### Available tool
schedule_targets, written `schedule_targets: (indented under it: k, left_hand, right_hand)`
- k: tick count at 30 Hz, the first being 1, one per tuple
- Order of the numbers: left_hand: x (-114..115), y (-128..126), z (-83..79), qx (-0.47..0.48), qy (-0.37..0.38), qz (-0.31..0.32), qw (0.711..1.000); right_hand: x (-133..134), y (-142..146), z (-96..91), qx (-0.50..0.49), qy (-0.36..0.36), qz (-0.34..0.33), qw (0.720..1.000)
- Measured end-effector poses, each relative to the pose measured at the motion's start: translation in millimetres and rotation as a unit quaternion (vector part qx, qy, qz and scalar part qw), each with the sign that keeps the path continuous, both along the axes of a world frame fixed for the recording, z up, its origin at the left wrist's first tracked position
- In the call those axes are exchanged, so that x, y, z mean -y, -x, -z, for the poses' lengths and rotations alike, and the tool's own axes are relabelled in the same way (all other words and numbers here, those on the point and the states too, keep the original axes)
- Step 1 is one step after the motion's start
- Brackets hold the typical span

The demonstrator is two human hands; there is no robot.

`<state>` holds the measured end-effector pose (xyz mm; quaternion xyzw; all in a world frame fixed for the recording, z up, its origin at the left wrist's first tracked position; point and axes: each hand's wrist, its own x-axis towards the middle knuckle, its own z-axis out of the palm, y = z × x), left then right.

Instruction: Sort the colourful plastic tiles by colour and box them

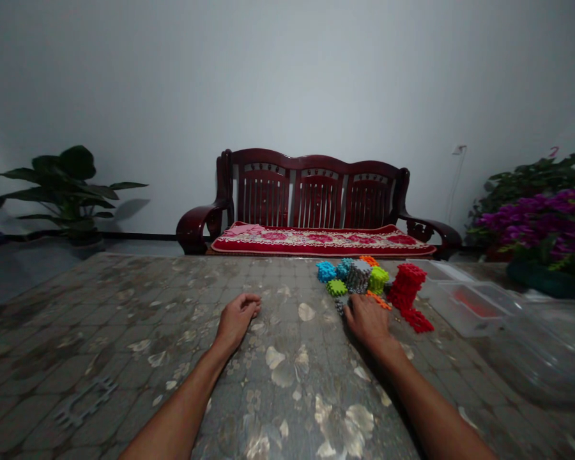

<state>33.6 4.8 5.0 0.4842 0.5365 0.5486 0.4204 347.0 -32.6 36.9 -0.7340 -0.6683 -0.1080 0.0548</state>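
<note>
My left hand (236,317) rests on the patterned table (124,319) with its fingers curled in loosely and nothing in them. My right hand (368,317) lies palm down beside a pile of toothed plastic building pieces; its fingertips touch a small grey piece (340,306). In the pile are a blue stack (326,271), a grey stack (358,276), green pieces (378,279), orange pieces (378,299) and a tall red stack (406,286).
A clear plastic box (469,306) with red contents sits right of the pile, with its lid (551,358) nearer me. A flat grey piece (84,402) lies at the table's near left. Behind stand a wooden bench (316,204) and potted plants (546,223).
</note>
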Motion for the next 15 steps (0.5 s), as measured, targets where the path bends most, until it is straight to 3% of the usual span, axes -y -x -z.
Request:
schedule_targets:
  k: [15]
  left_hand:
    - [-0.5,-0.1,1.0,-0.012,0.01,0.0,1.0]
  right_hand:
    - [0.0,-0.3,1.5,-0.051,-0.002,0.032,0.998]
